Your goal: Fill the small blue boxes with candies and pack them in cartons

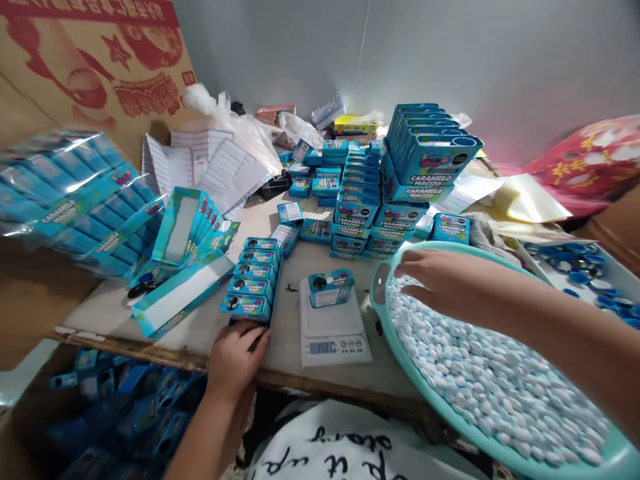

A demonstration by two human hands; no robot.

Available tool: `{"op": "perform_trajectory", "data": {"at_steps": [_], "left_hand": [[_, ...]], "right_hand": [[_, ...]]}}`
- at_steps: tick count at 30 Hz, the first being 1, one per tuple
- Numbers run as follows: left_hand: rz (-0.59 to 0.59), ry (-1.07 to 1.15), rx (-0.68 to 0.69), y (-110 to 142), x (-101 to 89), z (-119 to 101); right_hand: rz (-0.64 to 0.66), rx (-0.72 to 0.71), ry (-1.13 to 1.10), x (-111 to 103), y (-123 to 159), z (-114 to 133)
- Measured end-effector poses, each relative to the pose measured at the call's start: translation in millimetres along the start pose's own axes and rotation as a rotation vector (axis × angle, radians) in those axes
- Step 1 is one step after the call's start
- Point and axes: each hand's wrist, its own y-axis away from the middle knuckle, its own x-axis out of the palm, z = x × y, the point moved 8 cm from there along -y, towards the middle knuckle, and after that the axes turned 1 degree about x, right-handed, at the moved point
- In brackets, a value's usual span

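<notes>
A blue box (331,289) sits on a white scale (327,325) as a worker's left hand (236,353), fingers curled, touches the near end of a row of blue boxes (251,287) left of the scale. To the scale's right, the right hand (423,270) bends over pale candies (480,360) in a turquoise basin (425,387); whether either hand grips anything cannot be told.

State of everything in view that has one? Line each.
Scale: display showing digits, bearing one box
Box on scale: lying on the platform
Basin: holding many candies
Candies: loose, heaped
Tray: holding five boxes in a row
Caps: loose in an open container
Pack at left: in clear film
Left hand: at tray's near end
Right hand: at candies, grip unclear
</notes>
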Motion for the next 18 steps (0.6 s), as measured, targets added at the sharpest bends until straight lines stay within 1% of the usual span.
{"op": "perform_trajectory", "data": {"at_steps": [1, 2, 4, 6, 7, 9, 11, 13, 14, 16, 17, 18], "left_hand": [[-0.018, 0.024, -0.005, 1, -2.2, 0], [-0.04, 0.05, -0.012, 3, -4.7, 1], [-0.109, 0.091, -0.019, 9, -12.0, 2], [-0.197, 0.098, 0.021, 14, -22.4, -4], [-0.229, 0.093, 0.058, 14, -27.5, -10], [-0.241, 0.092, 0.136, 5, -35.0, -31], [-0.195, 0.132, 0.188, -19, -38.2, -58], [-0.15, 0.188, 0.231, -54, -38.3, -87], [-0.104, 0.213, 0.25, -73, -34.4, -101], [0.018, 0.203, 0.342, -106, -19.7, -124], [0.064, 0.187, 0.402, -118, -11.9, -132], [0.081, 0.181, 0.461, -125, -5.9, -137]], "right_hand": [[0.026, 0.062, 0.015, 10, 11, -13], [0.063, 0.092, 0.001, 21, 21, -21], [0.109, 0.115, -0.035, 37, 37, -27], [0.111, 0.117, -0.064, 43, 46, -25], [0.105, 0.12, -0.07, 43, 48, -23], [0.112, 0.122, -0.079, 41, 50, -18], [0.135, 0.116, -0.092, 39, 50, -14], [0.161, 0.118, -0.092, 38, 49, -12], [0.173, 0.126, -0.081, 38, 48, -11], [0.201, 0.146, -0.039, 38, 46, -9], [0.211, 0.152, -0.012, 39, 46, -8], [0.215, 0.152, 0.015, 39, 46, -5]]}}
